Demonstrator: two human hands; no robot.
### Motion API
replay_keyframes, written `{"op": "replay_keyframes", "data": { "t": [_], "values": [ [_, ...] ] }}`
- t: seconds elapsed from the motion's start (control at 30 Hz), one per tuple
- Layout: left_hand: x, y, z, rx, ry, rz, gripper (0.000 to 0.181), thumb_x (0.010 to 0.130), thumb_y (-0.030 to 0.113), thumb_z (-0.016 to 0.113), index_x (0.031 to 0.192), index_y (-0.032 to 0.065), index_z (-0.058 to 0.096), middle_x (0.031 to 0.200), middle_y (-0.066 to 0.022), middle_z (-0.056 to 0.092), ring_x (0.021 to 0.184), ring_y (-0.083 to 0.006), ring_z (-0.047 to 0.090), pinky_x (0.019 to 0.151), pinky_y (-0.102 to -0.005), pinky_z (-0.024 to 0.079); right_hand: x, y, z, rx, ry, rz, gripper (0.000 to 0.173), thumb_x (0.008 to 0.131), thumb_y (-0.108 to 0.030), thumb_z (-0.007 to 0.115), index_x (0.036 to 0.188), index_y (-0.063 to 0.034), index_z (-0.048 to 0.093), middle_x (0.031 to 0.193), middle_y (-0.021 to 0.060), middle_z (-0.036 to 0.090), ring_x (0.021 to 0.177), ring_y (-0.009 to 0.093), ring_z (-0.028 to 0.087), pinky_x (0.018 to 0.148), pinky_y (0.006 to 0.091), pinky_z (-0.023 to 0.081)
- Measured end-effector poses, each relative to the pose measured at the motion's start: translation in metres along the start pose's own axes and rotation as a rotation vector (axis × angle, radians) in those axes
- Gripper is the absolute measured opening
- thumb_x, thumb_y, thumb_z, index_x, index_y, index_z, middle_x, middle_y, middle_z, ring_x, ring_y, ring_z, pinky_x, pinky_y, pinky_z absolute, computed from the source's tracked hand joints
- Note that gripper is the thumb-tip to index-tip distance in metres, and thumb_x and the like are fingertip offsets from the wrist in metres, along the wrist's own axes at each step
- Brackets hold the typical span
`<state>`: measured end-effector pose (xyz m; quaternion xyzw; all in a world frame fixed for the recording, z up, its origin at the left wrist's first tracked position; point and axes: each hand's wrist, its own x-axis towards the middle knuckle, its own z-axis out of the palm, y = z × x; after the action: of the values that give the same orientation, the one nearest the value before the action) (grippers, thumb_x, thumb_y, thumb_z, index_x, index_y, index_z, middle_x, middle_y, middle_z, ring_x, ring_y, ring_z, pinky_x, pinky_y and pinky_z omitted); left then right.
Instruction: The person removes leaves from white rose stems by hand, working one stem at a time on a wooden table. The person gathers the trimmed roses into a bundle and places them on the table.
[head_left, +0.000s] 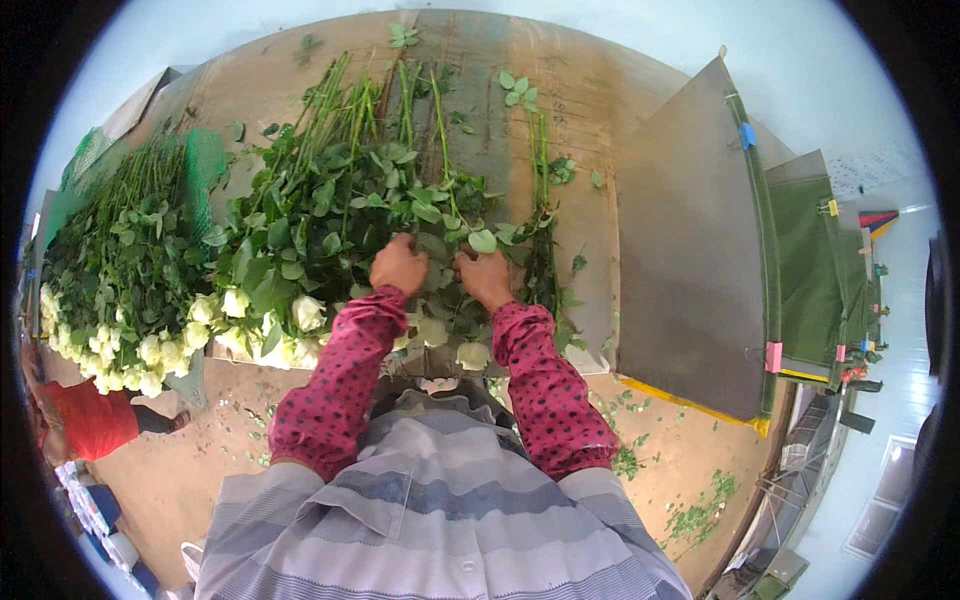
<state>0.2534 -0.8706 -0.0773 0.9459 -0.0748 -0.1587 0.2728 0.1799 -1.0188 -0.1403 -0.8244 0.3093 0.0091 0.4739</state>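
Note:
Long-stemmed white roses (308, 313) lie on a worn work table (570, 90), blooms towards me and cut stems pointing away. My left hand (400, 265) has its fingers curled among the leaves near the middle of the heap. Just to its right, my right hand (484, 277) is bent at the leafy part of some stems. Leaves hide the fingertips of both, so what they grip cannot be told. Two blooms, one of them a white rose (473, 355), show at the table's near edge between my sleeves. A few leafy stems (541, 165) lie apart on the right.
More white roses (150, 349) are heaped at the left beside green netting (202, 180). A grey panel (686, 247) with clips along its edge borders the table's right side. A person in a red top (90, 420) is at the lower left. Loose leaves (701, 510) litter the floor.

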Motion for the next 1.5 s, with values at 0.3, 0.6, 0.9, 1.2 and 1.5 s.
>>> {"op": "replay_keyframes", "data": {
  "t": [0.3,0.6,0.9,1.2,1.5],
  "values": [
    [0.004,-0.053,-0.002,-0.151,-0.004,0.013,0.041,0.079,0.025,0.064,0.114,0.0046,0.06,0.103,-0.0157,0.065,0.096,-0.0335,0.061,0.082,-0.0415,0.048,-0.083,-0.053,-0.175,0.184,0.136,-0.125,0.023,0.086,-0.013,0.059,0.095,0.0081,0.061,0.079,0.0103,0.065,0.061,0.017,0.062,0.056,0.03,0.047],
    [0.003,-0.029,-0.012,-0.024,-0.065,0.098,0.034,0.081,0.024,0.061,0.106,0.0014,0.062,0.097,-0.0176,0.065,0.092,-0.035,0.061,0.08,-0.0407,0.047,-0.031,0.078,-0.148,-0.311,0.235,-0.04,0.027,0.081,-0.022,0.062,0.089,0.0036,0.065,0.086,0.0207,0.065,0.083,0.037,0.062,0.073,0.0404,0.048],
    [-0.019,-0.019,-0.039,-0.555,-0.209,0.24,0.026,0.079,0.016,0.062,0.097,-0.0034,0.061,0.074,-0.0111,0.062,0.069,-0.0156,0.057,0.064,-0.031,0.046,-0.025,0.071,-0.15,-0.345,0.202,0.058,0.029,0.086,-0.027,0.056,0.095,-0.001,0.067,0.089,0.0229,0.064,0.083,0.039,0.061,0.075,0.045,0.048],
    [-0.048,0.012,0.008,-0.289,-0.189,0.187,0.036,0.083,0.019,0.06,0.112,-0.002,0.058,0.103,-0.0197,0.064,0.092,-0.0322,0.063,0.077,-0.0381,0.049,-0.053,-0.034,-0.085,-0.038,0.056,-0.232,0.04,0.088,-0.031,0.055,0.112,0.0009,0.057,0.104,0.0206,0.062,0.09,0.036,0.06,0.079,0.0427,0.047],
    [-0.018,-0.012,0.011,0.254,-0.045,0.21,0.043,0.072,0.011,0.068,0.114,0.0125,0.058,0.104,-0.0137,0.06,0.097,-0.0337,0.058,0.081,-0.0428,0.049,-0.017,-0.004,-0.02,-0.179,-0.046,-0.041,0.041,0.085,-0.028,0.06,0.115,0.0004,0.056,0.106,0.0209,0.062,0.094,0.035,0.06,0.081,0.0425,0.046]
  ]
}}
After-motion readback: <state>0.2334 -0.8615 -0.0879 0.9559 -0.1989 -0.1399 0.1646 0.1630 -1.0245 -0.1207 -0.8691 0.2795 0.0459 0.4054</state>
